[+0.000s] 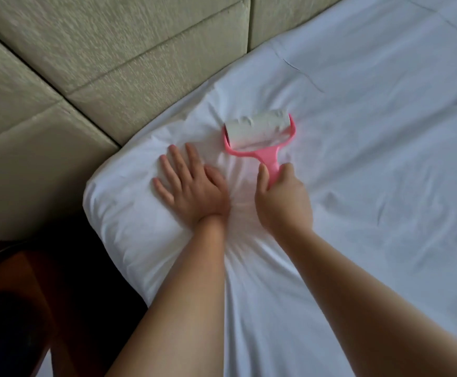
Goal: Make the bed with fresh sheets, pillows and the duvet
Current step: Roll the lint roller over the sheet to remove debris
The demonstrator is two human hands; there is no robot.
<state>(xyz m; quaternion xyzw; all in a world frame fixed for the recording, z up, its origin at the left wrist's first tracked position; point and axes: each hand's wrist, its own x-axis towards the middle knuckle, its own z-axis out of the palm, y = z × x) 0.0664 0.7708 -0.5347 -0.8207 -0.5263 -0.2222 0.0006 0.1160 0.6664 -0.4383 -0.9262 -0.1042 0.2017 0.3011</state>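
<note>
A white fitted sheet [371,131] covers the mattress, with creases fanning out under my hands near the bed's upper left corner. My left hand [192,183] lies flat on the sheet, fingers spread and straight, pressing the fabric down. Just to its right, my right hand [281,197] grips the pink handle of a lint roller [260,134]. The roller's white sticky drum rests on the sheet beyond my fingers, close to the headboard.
A padded beige headboard [113,55] runs along the top and left of the bed. A dark wooden bedside table [12,289] stands at the lower left, beside the mattress corner. The sheet stretches smooth to the right.
</note>
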